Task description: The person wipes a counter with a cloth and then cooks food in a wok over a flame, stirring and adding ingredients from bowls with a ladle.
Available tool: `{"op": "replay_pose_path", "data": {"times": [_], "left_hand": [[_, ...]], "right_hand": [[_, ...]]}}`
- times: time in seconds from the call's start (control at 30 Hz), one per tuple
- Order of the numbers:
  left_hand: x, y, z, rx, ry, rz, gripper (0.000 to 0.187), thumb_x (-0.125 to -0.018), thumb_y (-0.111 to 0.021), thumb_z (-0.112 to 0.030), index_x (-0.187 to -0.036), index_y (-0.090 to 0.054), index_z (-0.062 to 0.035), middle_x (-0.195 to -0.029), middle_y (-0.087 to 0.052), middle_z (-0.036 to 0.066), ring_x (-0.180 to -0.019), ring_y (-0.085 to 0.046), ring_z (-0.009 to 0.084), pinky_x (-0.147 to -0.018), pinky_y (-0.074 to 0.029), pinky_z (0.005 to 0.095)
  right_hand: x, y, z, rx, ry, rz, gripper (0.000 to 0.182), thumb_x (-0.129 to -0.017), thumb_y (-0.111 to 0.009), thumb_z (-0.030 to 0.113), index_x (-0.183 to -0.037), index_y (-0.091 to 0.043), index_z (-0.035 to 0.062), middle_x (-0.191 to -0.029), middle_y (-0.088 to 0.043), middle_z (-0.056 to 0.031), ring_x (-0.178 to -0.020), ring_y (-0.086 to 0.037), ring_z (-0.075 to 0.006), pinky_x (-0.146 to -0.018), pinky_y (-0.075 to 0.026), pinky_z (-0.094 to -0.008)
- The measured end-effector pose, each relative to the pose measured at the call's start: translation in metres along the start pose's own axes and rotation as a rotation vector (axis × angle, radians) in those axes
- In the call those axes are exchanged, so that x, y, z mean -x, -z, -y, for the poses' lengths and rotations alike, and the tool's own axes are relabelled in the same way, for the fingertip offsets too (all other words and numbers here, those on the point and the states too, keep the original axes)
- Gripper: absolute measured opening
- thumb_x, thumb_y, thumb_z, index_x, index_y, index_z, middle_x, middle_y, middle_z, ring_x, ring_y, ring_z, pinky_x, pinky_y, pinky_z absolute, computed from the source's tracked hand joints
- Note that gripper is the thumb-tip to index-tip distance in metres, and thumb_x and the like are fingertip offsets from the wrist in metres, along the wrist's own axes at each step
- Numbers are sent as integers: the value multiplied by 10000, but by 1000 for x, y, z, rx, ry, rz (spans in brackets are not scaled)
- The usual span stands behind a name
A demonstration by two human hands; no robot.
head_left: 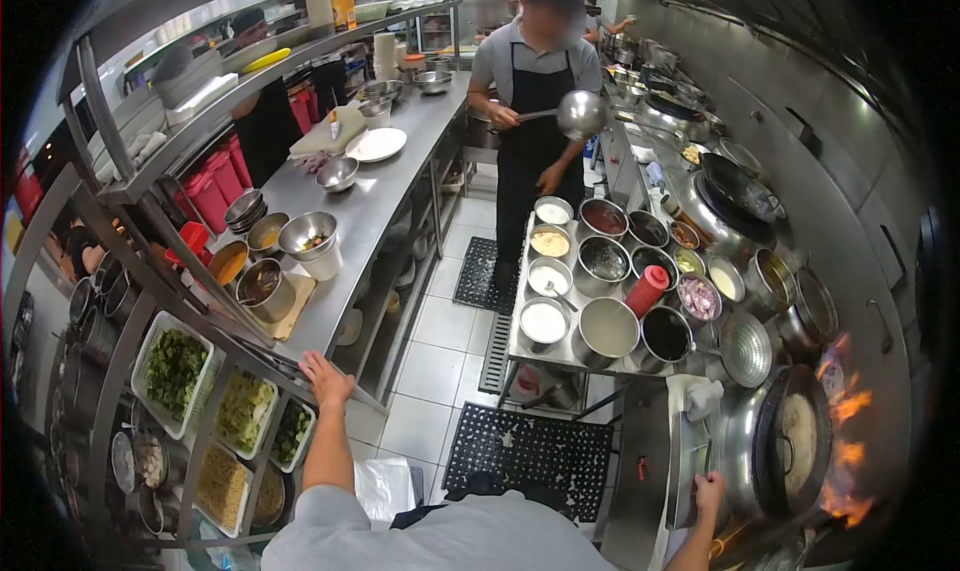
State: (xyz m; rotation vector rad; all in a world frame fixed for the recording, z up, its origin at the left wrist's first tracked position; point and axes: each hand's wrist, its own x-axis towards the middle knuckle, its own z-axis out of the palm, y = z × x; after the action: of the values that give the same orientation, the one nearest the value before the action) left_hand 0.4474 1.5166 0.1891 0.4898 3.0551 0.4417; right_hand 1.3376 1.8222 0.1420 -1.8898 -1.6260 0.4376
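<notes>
My left hand [327, 379] is open, fingers spread, at the near corner of the steel counter [385, 196]. Close to it on the rack sit a basket of dark leafy greens [175, 371], a tub of paler cut greens [245, 409] and a tub of noodles [222, 486]. My right hand [709, 492] is closed at the front of the stove, and what it grips, if anything, cannot be made out. Beside it a wok [797, 446] rests on a burner, with orange flames [850, 456] rising at its right side. A perforated ladle [746, 349] lies behind the wok.
A small table [520, 349] holds several pots of sauces and a red squeeze bottle [650, 288]. Facing me, a co-worker [538, 81] in a black apron holds a large ladle [580, 114]. Black rubber mats [530, 453] lie on the tiled floor. Metal bowls [307, 233] stand on the counter.
</notes>
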Motion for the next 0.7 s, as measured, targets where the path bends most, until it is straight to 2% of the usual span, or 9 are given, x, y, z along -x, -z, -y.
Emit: {"op": "replay_pose_path", "data": {"times": [0.1, 0.2, 0.3, 0.37, 0.43, 0.47, 0.5, 0.53, 0.7], "left_hand": [[-1, -2, 0, -25, -20, -6, 1107, -713, -796, -280, -1551, -159, 62, -1631, -129, 263, -1508, -53, 491, -1254, -141, 484], [0, -3, 1, -15, -23, -2, 1116, -714, -797, -287, -1549, -151, 74, -1632, -122, 266, -1508, -46, 493, -1254, -131, 491], [0, -4, 5, 6, -17, -2, 1132, -714, -807, -306, -1550, -148, 79, -1638, -104, 271, -1509, -36, 493, -1253, -117, 503], [-3, -7, 6, 13, -26, 8, 1172, -708, -826, -356, -1550, -143, 88, -1647, -72, 278, -1512, -19, 493, -1254, -76, 512], [-15, -21, 18, -111, -87, 15, 1202, -708, -829, -398, -1551, -128, 95, -1650, -56, 279, -1513, 0, 496, -1255, -46, 510], [-18, -23, 20, -208, -132, 61, 1213, -712, -821, -424, -1547, -122, 109, -1645, -77, 287, -1524, -2, 468, -1255, -6, 512], [-12, -19, 14, -188, -90, 31, 1210, -722, -813, -438, -1540, -120, 122, -1638, -113, 292, -1535, -13, 431, -1253, 22, 520], [-11, -12, 9, -207, -79, 83, 1209, -733, -808, -447, -1534, -116, 136, -1635, -124, 294, -1541, -23, 405, -1251, 37, 523], [-13, -17, 6, -157, -7, 87, 1199, -750, -812, -409, -1540, -87, 128, -1643, -75, 292, -1542, -2, 406, -1255, 16, 504]], "right_hand": [[5, 13, 21, -15, -203, 133, 360, -735, -759, 207, -757, -485, -25, -725, -520, -155, -708, -493, -309, -691, -435, -446], [10, 18, 35, 79, -129, 104, 347, -730, -757, 205, -752, -494, -19, -696, -506, -153, -677, -479, -301, -673, -432, -448], [14, 17, 46, 104, -110, 31, 288, -756, -735, 177, -667, -511, 20, -617, -522, -84, -560, -537, -214, -568, -461, -403], [16, 21, 52, 137, -74, 45, 269, -749, -749, 207, -696, -574, 10, -625, -585, -113, -582, -592, -246, -597, -476, -418], [23, 29, 75, 140, -125, 74, 277, -746, -759, 239, -719, -615, 5, -644, -617, -134, -594, -615, -268, -605, -480, -420], [26, 32, 88, 136, -134, 95, 296, -736, -760, 234, -749, -592, -9, -671, -592, -154, -629, -581, -281, -630, -467, -428], [26, 35, 91, 131, -140, 114, 321, -726, -760, 229, -778, -568, -23, -698, -566, -174, -664, -548, -295, -656, -453, -435], [25, 32, 86, 116, -171, 118, 327, -727, -763, 243, -790, -582, -22, -714, -582, -185, -677, -566, -307, -664, -459, -437], [28, 39, 96, 142, -210, 120, 353, -726, -774, 297, -812, -602, 1, -749, -617, -202, -724, -610, -353, -689, -476, -444]]}}
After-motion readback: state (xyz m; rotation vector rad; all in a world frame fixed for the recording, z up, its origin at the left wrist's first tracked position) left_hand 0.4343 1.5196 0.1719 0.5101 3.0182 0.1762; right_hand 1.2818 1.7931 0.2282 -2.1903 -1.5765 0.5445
